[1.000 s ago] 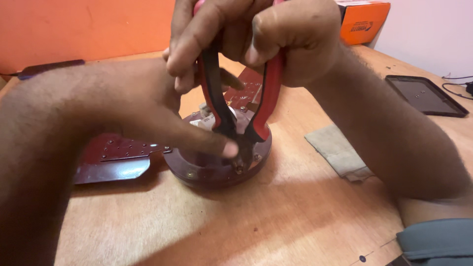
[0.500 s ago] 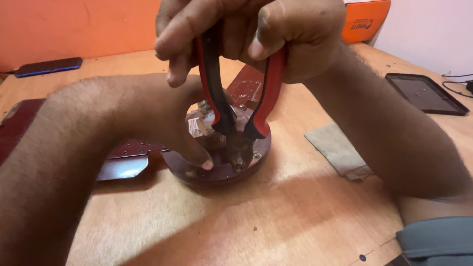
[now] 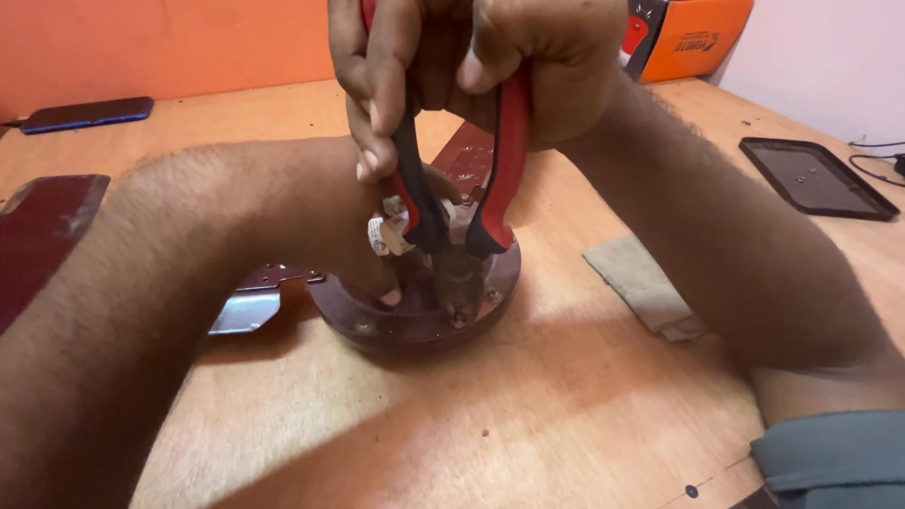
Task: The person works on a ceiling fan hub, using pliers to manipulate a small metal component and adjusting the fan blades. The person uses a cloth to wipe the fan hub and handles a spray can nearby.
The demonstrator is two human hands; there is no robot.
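Note:
A round dark-maroon disc-shaped part (image 3: 386, 325) with small screws lies on the wooden table (image 3: 452, 424). My right hand (image 3: 500, 66) grips the red-and-black handles of pliers (image 3: 457, 207), held upright with the jaws down on a fitting at the disc's centre. My left hand (image 3: 320, 217) presses on the disc from the left, fingertips on its top face beside the pliers' jaws. A small white tag or wire end sits by the jaws.
A dark-maroon blade-like panel (image 3: 42, 231) and a metal bracket (image 3: 245, 306) lie at left. A grey cloth (image 3: 646, 283) lies right of the disc. A black tray (image 3: 815, 179), an orange box (image 3: 693, 33) and a dark phone (image 3: 85, 113) sit farther back.
The left fingers have drawn back from the disc's front edge to its left side. The pliers stand more upright on the centre fitting, and the view has moved closer.

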